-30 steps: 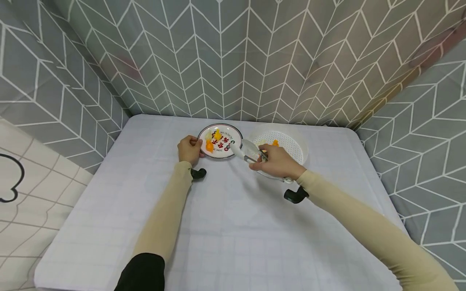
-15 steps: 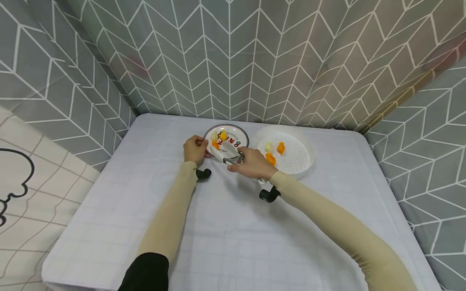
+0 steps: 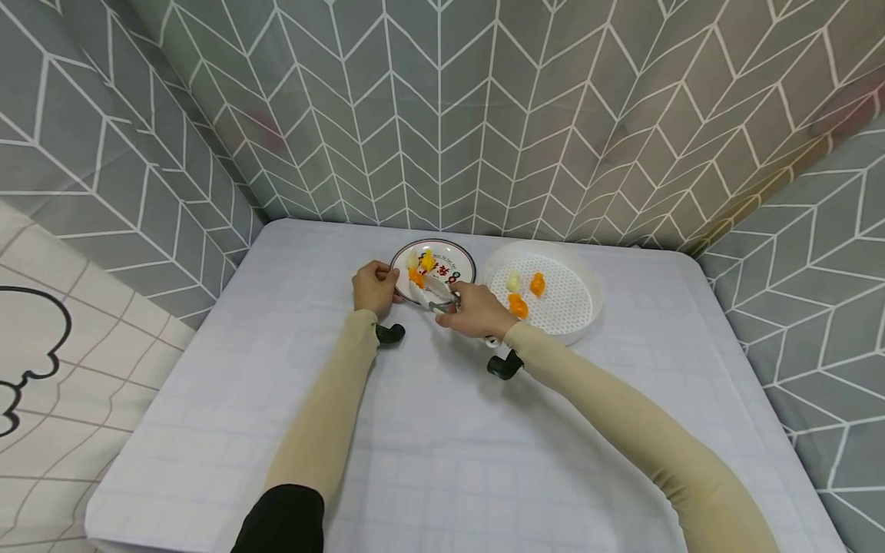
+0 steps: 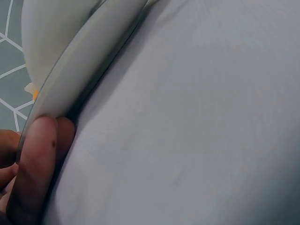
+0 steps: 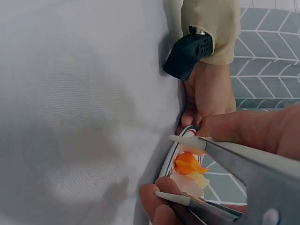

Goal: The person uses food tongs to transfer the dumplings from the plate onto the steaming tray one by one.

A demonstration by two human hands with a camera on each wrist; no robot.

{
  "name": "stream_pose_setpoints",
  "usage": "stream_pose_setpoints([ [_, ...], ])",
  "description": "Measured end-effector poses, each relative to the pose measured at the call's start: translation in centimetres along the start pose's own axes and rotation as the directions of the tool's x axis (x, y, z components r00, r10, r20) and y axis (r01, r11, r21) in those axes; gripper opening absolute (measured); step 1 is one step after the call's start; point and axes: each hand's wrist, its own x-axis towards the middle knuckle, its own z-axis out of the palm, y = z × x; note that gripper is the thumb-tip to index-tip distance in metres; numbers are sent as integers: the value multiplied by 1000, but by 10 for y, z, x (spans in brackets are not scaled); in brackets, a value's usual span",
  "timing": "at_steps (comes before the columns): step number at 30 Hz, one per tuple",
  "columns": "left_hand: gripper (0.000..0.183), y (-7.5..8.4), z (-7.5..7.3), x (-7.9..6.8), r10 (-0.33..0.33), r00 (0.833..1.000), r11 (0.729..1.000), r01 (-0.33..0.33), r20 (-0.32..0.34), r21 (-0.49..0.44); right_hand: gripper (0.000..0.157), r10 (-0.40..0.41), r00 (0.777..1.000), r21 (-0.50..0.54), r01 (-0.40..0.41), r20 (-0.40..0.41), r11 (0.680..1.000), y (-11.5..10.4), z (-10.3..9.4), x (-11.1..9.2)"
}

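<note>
Near bench's (image 3: 442, 445) far edge, plate (image 3: 465, 261) pinched edgewise by left grip (image 3: 374, 290), apparently for steadiness; tongs (image 5: 269, 187) clasped in right grip (image 3: 478, 312), tips (image 5: 187, 141) parted over plate, basket (image 3: 563, 303) just beside.

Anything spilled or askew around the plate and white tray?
Nothing stands out. The small coloured pieces I can see lie on the plate or in the white tray, none on the visible tablecloth. The left hand holds the plate's rim; the right hand holds tongs.

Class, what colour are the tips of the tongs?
The tongs' tips are off-white; the right wrist view shows them best.
</note>
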Motion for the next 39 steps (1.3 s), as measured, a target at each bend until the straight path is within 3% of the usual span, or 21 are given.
stream_pose_setpoints([
  [5,24,0,0,-1,11,1000,1000,-11,0,-7,58,-22,1000,-22,22,0,1000,7,-4,-1],
  [12,24,2,-1,-2,31,1000,999,-31,3,-11,75,6,1000,4,-6,6,1000,16,-27,-15],
  [20,23,2,1,0,21,1000,1000,-21,2,9,69,-29,999,-35,29,-22,999,30,-64,-49],
  [29,24,1,4,-3,-23,1000,1000,23,-9,20,79,43,998,-103,-46,-38,994,60,-104,-94],
  [39,25,4,6,1,-18,1000,1000,18,-16,19,81,115,992,-123,-119,-43,985,92,-122,-134],
])
